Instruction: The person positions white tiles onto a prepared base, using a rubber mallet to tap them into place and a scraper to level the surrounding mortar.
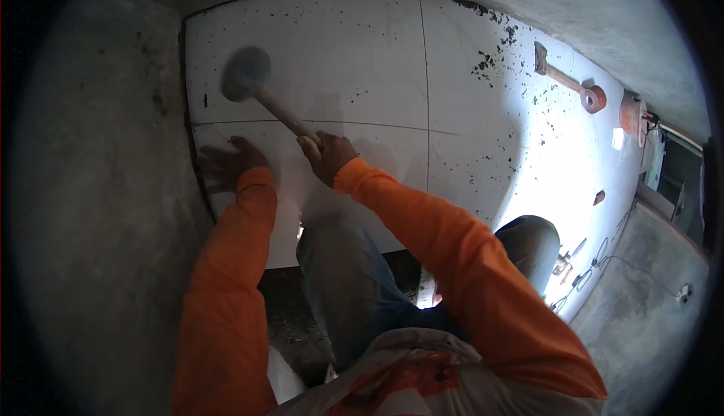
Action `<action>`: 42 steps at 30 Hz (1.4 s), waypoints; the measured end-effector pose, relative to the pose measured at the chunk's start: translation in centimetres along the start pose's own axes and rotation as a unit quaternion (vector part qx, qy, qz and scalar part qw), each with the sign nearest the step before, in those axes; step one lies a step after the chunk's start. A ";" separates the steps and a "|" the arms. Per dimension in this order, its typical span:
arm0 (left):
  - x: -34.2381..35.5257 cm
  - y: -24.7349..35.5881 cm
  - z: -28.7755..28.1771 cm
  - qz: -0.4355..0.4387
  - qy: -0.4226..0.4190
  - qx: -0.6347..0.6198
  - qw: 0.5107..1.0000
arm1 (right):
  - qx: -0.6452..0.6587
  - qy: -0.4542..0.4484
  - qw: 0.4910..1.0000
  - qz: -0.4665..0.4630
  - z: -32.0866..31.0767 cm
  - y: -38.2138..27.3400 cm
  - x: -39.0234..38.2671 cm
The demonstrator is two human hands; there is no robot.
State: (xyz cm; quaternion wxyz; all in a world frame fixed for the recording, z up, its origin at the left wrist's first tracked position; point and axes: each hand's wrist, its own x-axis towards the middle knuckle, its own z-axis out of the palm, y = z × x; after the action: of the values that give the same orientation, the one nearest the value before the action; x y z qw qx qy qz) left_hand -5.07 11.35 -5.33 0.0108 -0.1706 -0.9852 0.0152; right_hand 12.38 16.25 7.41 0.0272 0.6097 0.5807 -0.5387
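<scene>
Orange-sleeved grey shirt [392, 348] sits closest to the camera, sleeves reaching over white floor tiles [377, 61] that meet at a four-way joint. Grey wall [98, 190] rises at left, a dark gap between it and the tiles. Our jeans-clad knees [328, 280] bend at the near edge.

Rubber mallet [246, 74]: dark head, blurred, over the far-left tile; wooden handle slants back across the joint. Whether the head touches the tile, we cannot tell. Our right hand [329, 158] is wrapped round the handle near its end. Our left hand [232, 163] spreads its fingers on the near-left tile beside the wall, gripping nothing that we can see.

Our judgement on handling: land the head flat, not on its rim; keep blows short and even; keep the spread fingers well apart from the head. Hard hits near a corner could crack the tile.

Containers: we make out none for certain. An orange-red object [632, 118] by the right-hand wall shows too small to tell any contents.

Smaller finds: hatchet-shaped tool [541, 58], its handle ending by a red ring [593, 99]; dark crumbs [486, 65] scattered on the far-right tile.
</scene>
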 end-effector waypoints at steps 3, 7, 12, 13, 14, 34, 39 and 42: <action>0.5 -0.5 -0.8 -0.005 -0.002 0.005 1.000 | 0.054 -0.015 0.992 -0.110 -1.1 -2.2 -2.5; 1.9 -1.8 1.6 0.029 0.040 0.138 0.989 | 0.067 0.064 0.991 -0.100 0.8 -0.9 -1.7; -0.6 0.6 -2.3 0.000 0.036 -0.014 0.999 | 0.036 0.138 0.984 -0.108 0.7 3.7 -1.4; 0.0 1.0 -2.6 0.013 0.053 -0.032 0.998 | -0.004 0.119 0.988 -0.102 0.3 4.0 -0.2; 0.2 0.1 -2.5 -0.001 0.058 -0.024 0.998 | -0.047 0.093 0.991 -0.085 0.3 3.7 0.0; -0.3 1.6 -4.3 0.016 -0.019 -0.052 0.998 | -0.107 0.135 0.978 -0.115 2.1 7.6 1.6; 0.0 -0.7 -4.9 0.007 -0.038 -0.030 0.999 | 0.111 0.155 0.974 -0.123 1.3 1.6 -3.0; 0.4 -0.2 -5.3 0.048 -0.021 -0.067 0.996 | -0.132 0.143 0.974 -0.116 0.2 4.8 -0.8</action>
State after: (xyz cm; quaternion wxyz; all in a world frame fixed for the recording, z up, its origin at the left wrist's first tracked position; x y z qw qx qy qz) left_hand -5.34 11.39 -0.04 -0.0222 -0.2178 -0.9746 -0.0465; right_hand 15.99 14.07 5.07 -0.0392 0.6000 0.7113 -0.3640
